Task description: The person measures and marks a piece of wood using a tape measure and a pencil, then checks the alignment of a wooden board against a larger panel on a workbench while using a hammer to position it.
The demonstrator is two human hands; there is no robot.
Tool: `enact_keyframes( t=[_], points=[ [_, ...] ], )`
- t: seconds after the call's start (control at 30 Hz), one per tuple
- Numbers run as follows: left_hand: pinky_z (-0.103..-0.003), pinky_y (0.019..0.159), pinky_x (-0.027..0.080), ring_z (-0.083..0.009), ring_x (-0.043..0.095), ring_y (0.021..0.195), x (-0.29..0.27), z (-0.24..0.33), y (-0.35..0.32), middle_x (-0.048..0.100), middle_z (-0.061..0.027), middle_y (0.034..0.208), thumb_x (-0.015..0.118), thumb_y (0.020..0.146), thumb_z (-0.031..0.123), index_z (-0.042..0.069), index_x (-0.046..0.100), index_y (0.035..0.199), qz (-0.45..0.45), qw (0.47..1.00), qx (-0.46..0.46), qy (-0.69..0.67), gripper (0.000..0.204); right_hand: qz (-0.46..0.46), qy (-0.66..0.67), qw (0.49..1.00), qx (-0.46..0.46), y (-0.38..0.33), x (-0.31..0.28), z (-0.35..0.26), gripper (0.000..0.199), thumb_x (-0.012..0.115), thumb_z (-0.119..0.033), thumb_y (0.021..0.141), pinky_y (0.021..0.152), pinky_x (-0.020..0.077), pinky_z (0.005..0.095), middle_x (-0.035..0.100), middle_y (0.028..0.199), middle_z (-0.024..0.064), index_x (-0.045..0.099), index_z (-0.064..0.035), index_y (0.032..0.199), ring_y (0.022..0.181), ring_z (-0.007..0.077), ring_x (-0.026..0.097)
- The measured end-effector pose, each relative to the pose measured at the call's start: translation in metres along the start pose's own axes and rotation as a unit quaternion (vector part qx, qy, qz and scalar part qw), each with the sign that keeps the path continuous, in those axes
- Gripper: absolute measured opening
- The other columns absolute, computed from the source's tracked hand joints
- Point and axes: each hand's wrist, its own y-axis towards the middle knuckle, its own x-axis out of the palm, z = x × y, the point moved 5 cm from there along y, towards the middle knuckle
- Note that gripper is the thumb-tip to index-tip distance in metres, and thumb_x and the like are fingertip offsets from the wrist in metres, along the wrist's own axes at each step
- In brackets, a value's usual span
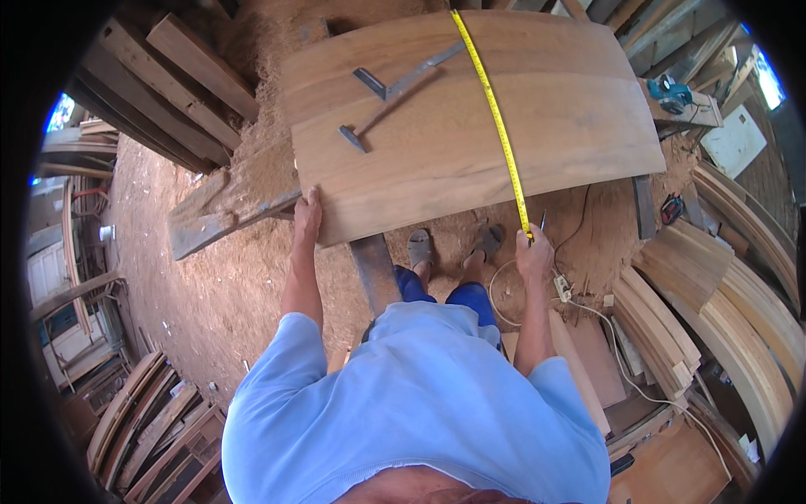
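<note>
A broad wooden panel (403, 168) lies in front of me on wooden supports. At its near left corner my left hand (308, 216) grips the edge. A yellow tape measure (497, 118) stretches across the panel from the far edge to the near edge. Its near end is in my right hand (535, 252), closed just beyond the near edge; a thin pointed thing, perhaps a pencil, sticks up from the same hand. Left of the tape, a grey tool (403, 84) with a long bar and short cross pieces rests on the panel; its exact kind is unclear.
A teal power tool (669, 94) sits on a bench at the right. Curved boards (722, 311) are stacked at the right, planks (168, 84) at the far left. A white socket block (562, 288) with cords lies by my right forearm. Sawdust covers the floor (201, 294).
</note>
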Motion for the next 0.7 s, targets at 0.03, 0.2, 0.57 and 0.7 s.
enact_keyframes(
  t=[0.03,0.2,0.57,0.7],
  points=[
    [-0.043,0.094,0.045,-0.0384,0.061,0.110,0.001,0.006,-0.002,0.063,-0.0314,0.115,0.051,0.095,0.053,-0.014,0.055,0.123,0.004,1.000,0.015,-0.007,0.073,0.007,-0.005,1.000,0.002,-0.001,-0.001,-0.001,0.042,0.059,-0.033,0.089,0.090,0.0482,0.0473,0.067,0.108,0.0251,0.065,-0.0017,0.117,0.102,0.0413,0.063],
    [-0.041,0.095,0.045,-0.0367,0.060,0.111,0.003,0.008,-0.003,0.062,-0.0302,0.117,0.050,0.097,0.049,-0.014,0.054,0.124,-0.005,0.999,0.002,-0.033,0.070,0.020,0.000,1.000,0.004,-0.004,-0.003,-0.006,0.041,0.060,-0.031,0.088,0.090,0.0484,0.0470,0.067,0.107,0.0253,0.065,-0.0015,0.116,0.102,0.0412,0.063],
    [-0.038,0.095,0.045,-0.0291,0.061,0.107,0.007,0.000,-0.001,0.064,-0.0238,0.117,0.050,0.099,0.044,-0.013,0.052,0.127,-0.029,0.994,0.001,-0.106,0.064,-0.003,0.003,0.999,0.035,0.000,-0.001,-0.003,0.043,0.062,-0.033,0.088,0.088,0.0501,0.0460,0.068,0.105,0.0241,0.065,-0.0032,0.119,0.101,0.0403,0.065],
    [-0.038,0.094,0.045,-0.0278,0.060,0.106,0.005,0.004,-0.003,0.064,-0.0226,0.116,0.050,0.100,0.043,-0.013,0.053,0.127,-0.013,0.996,0.020,-0.091,0.062,-0.011,0.054,0.998,0.044,0.004,0.009,0.006,0.042,0.062,-0.033,0.087,0.088,0.0506,0.0442,0.069,0.104,0.0225,0.067,-0.0047,0.117,0.099,0.0386,0.066]
  ],
)
